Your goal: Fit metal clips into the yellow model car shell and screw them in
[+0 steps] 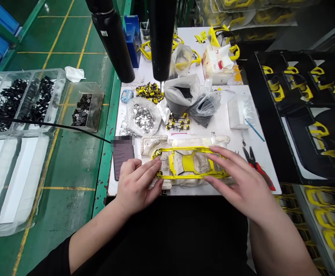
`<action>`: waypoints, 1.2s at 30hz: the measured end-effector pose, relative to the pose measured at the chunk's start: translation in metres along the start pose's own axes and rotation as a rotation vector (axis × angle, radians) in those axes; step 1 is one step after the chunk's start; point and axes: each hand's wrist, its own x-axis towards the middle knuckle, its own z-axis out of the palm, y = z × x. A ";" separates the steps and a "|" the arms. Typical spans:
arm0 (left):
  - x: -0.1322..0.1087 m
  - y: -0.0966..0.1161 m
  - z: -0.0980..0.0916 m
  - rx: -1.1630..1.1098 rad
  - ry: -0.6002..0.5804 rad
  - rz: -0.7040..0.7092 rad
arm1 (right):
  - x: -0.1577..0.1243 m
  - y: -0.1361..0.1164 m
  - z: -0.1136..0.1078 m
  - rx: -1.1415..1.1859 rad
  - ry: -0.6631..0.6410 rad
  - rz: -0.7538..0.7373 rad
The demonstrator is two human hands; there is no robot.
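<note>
Fingers [222, 159] on glossy yellow plastic frame [187, 163], foam [156, 145] beneath

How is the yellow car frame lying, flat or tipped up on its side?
Flat. The yellow car frame lies level on a white foam bed, with the left hand and right hand resting on its ends.

Left hand [137, 184] at 7 o'clock, fingers [146, 168] together, pointing 2 o'clock. Right hand [236, 180] at 4 o'clock, fingers [222, 161] spread, pointing 10 o'clock. Both bare, palms down.

Nothing legible (blurred phone screen [123, 163])
</note>
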 end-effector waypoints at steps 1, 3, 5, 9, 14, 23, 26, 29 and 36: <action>-0.001 -0.001 0.000 -0.002 -0.008 0.002 | -0.002 0.001 -0.005 -0.001 0.032 0.017; -0.002 -0.002 0.000 -0.004 -0.014 0.002 | -0.005 0.004 -0.014 -0.022 0.111 0.066; -0.002 -0.002 0.001 -0.001 -0.006 -0.002 | -0.008 0.009 -0.023 -0.069 0.192 0.129; -0.002 -0.003 0.004 -0.004 0.023 -0.014 | -0.012 0.025 -0.037 -0.190 0.329 0.232; -0.004 -0.005 0.007 -0.006 0.071 0.027 | -0.016 0.056 -0.044 -0.247 0.498 0.361; -0.003 -0.003 0.012 0.053 0.150 0.006 | -0.008 0.100 -0.030 0.091 0.460 0.633; -0.002 0.001 0.018 0.038 0.210 0.006 | -0.002 0.095 -0.021 0.211 0.447 0.611; -0.001 0.004 0.025 0.070 0.304 0.021 | 0.003 0.089 -0.016 0.269 0.476 0.606; -0.002 0.007 0.030 0.100 0.349 0.009 | 0.004 0.084 -0.012 0.292 0.508 0.635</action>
